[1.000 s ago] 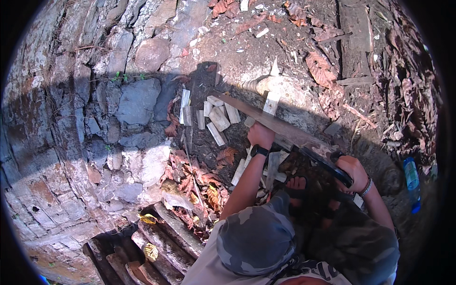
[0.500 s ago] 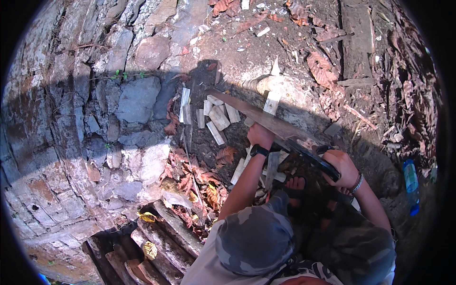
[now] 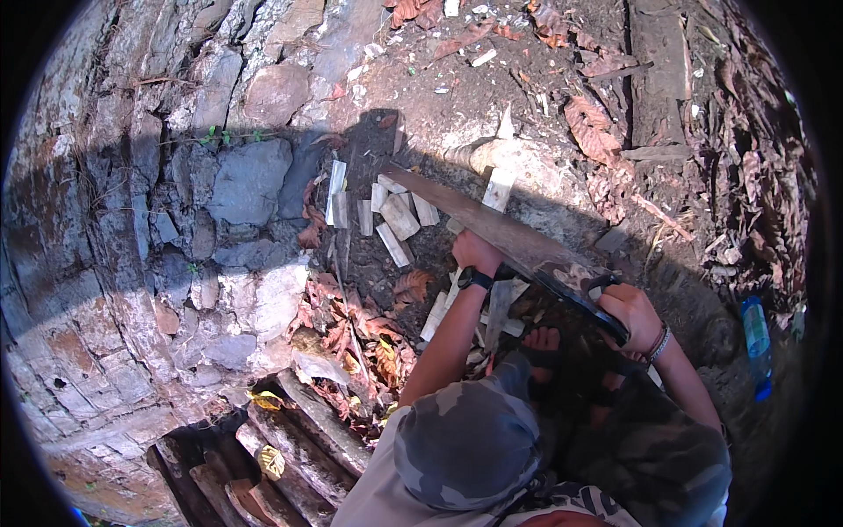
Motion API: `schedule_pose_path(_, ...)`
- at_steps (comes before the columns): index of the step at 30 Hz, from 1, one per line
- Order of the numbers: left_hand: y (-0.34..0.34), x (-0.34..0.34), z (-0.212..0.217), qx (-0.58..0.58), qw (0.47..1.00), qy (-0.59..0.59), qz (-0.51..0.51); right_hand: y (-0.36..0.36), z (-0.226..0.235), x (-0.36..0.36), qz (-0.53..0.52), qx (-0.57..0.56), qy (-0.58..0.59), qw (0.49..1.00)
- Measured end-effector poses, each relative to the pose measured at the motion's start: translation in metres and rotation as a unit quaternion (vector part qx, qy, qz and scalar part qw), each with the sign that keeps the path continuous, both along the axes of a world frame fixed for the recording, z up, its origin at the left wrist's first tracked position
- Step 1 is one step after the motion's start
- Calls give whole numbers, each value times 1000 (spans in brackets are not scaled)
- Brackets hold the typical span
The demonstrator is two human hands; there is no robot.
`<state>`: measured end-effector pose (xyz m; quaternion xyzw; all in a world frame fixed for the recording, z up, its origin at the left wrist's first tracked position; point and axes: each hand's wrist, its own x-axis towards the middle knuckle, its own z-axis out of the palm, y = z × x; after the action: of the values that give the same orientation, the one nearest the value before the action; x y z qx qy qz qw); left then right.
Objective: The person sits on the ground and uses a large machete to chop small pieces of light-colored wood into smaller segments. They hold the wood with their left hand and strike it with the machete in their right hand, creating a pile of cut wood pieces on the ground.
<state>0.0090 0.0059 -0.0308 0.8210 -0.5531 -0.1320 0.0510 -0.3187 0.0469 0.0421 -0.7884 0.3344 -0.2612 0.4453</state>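
My right hand [image 3: 632,318] is closed around the black handle of a handsaw [image 3: 492,224]. The saw's brownish blade slants away to the far left. Close beside the blade, my left hand [image 3: 477,253], with a dark watch on the wrist, is closed on a pale wooden strip [image 3: 498,188]. The strip passes under the blade, its far end showing beyond it; the blade and hand hide its middle and near part. Several short cut wood blocks [image 3: 399,216] lie on the ground left of the blade.
A large log [image 3: 540,167] lies beyond the blade. Split logs [image 3: 290,448] are stacked at the lower left beside dry leaves [image 3: 338,325]. A stone wall [image 3: 250,180] fills the left side. A plastic bottle [image 3: 756,338] lies at the right. My sandalled foot [image 3: 543,342] is below the saw.
My right hand and the saw handle have shifted slightly back toward me. My left hand stays at the strip. The whole view has drifted a little.
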Motion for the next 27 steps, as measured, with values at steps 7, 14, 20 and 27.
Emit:
schedule_pose_path(7, -13, -17, 13, 10, 997, -4, 76, 57, 2, -93, -26, 66, 20, 997)
schedule_pose_path(14, -14, -20, 16, 13, 997, 16, 70, 67, 15, -99, -50, 57, 37, 996)
schedule_pose_path(20, -2, 2, -3, -7, 1000, -21, -5, -6, 19, 14, -21, 32, -5, 999)
schedule_pose_path(27, -15, -20, 17, 13, 996, 5, 90, 95, 18, -142, -53, 51, 27, 997)
